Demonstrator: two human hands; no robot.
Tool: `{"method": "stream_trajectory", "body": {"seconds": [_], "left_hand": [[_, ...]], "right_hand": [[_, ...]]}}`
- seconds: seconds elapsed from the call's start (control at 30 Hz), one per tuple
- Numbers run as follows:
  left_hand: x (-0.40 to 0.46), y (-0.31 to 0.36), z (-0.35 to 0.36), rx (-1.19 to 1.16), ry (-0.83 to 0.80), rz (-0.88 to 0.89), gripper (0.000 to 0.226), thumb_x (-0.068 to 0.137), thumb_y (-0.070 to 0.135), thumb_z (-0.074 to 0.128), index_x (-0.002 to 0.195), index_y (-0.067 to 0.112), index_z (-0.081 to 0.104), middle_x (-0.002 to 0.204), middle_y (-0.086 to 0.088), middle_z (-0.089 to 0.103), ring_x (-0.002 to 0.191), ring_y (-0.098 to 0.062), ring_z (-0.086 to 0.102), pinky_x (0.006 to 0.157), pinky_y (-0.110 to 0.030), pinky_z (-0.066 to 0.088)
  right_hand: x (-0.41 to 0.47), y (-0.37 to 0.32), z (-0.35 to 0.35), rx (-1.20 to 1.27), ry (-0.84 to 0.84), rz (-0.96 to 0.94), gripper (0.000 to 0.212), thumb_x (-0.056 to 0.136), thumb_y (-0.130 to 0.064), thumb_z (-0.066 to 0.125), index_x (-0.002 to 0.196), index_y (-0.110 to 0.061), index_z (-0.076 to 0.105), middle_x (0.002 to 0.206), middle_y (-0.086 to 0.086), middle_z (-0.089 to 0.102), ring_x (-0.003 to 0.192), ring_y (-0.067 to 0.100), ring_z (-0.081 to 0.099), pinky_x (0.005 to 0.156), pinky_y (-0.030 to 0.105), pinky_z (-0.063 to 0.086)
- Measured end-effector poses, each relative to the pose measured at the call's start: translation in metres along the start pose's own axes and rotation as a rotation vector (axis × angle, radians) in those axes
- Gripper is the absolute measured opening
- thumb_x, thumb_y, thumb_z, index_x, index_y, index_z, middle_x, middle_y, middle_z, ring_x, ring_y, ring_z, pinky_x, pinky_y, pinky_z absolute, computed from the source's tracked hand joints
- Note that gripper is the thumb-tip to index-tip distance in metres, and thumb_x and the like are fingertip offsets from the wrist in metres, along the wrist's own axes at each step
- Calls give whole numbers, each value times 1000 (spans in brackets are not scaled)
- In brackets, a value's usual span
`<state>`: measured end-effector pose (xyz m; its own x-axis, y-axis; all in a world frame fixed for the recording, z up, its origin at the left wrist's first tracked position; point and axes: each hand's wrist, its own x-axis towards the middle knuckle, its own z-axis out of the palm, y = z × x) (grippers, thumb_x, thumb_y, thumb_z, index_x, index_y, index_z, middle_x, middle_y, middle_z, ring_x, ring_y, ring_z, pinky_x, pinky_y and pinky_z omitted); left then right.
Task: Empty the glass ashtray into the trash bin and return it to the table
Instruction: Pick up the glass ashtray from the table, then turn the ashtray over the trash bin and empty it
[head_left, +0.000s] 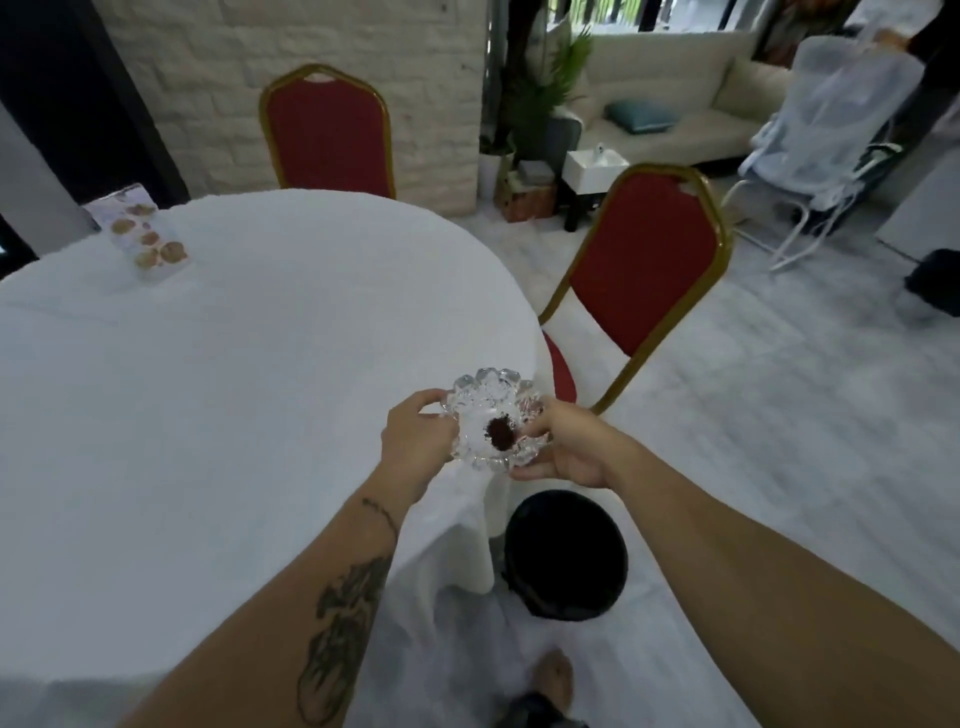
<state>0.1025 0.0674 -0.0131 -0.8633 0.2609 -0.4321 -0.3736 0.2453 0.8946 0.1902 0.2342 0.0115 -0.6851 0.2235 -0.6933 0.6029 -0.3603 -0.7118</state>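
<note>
A clear glass ashtray (488, 410) with a scalloped rim holds a small dark heap of ash (500, 431) in its middle. My left hand (418, 436) grips its left rim and my right hand (563, 447) grips its right rim and underside. The ashtray is over the right edge of the round table with a white cloth (234, 374). A black trash bin (566, 553) stands on the floor below and a little nearer to me, its mouth open and dark.
Two red chairs with gold frames stand at the table, one at the back (327, 130) and one at the right (649, 260). A printed card (145, 234) stands on the table's far left. My foot (553, 680) is near the bin. A person with white fabric is at far right.
</note>
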Motion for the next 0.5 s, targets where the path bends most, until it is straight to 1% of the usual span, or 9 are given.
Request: {"method": "stream_trajectory", "body": {"seconds": [0.1,0.13,0.17,0.23,0.3,0.37,0.43,0.47,0.5], "left_hand": [[-13,0,22,34,-67,4,40,69,2,61,96,29,72,85,-12,79,78,-33,74,80,-58,62],[-17,-1,31,52,-91,12,41,68,3,62,98,29,72,85,-11,79,83,-36,75,80,-58,62],[-20,-3,41,68,-115,20,41,69,4,63,102,27,72,85,-10,79,87,-36,76,81,-57,62],[-25,-8,61,75,-159,35,40,76,3,65,109,23,71,84,-7,78,83,-31,75,79,-47,64],[-26,-18,82,77,-184,28,40,82,2,64,116,20,70,87,-5,75,75,-21,70,73,-38,62],[-25,-34,101,91,-207,11,45,82,1,62,123,20,67,101,-7,73,77,-19,69,78,-41,63],[-24,-51,119,114,-235,-15,52,80,1,61,128,22,64,107,-5,72,79,-22,70,85,-52,62],[-23,-60,127,128,-248,-32,55,81,1,61,132,22,62,109,-3,72,77,-23,69,86,-51,62],[-21,-69,136,139,-261,-50,57,83,-1,61,136,21,58,113,-3,70,73,-21,67,81,-46,61]], "right_hand": [[-23,10,-22,19,35,-31,51,100,10,37,138,-17,55,131,15,63,110,42,70,78,50,67],[-28,13,-31,24,48,-34,52,99,11,36,139,-18,55,130,14,63,112,42,69,79,50,67],[-32,16,-40,35,62,-31,55,99,12,36,141,-19,54,134,15,61,116,42,68,78,50,67],[-33,25,-59,61,98,-13,58,99,13,36,144,-19,52,146,18,56,122,45,65,69,47,68],[-32,37,-78,70,143,22,58,98,13,37,144,-19,53,150,20,53,121,47,66,64,45,68],[-30,51,-95,98,174,56,54,99,13,38,140,-18,56,147,19,54,115,45,67,70,47,68],[-28,66,-111,143,190,82,42,102,10,39,124,-19,60,130,15,57,101,40,67,86,53,64],[-26,73,-118,165,202,95,37,104,9,39,115,-20,59,121,12,55,94,37,64,91,55,62],[-21,81,-125,185,215,109,34,104,8,41,115,-20,58,121,11,51,91,36,62,92,56,60]]}}
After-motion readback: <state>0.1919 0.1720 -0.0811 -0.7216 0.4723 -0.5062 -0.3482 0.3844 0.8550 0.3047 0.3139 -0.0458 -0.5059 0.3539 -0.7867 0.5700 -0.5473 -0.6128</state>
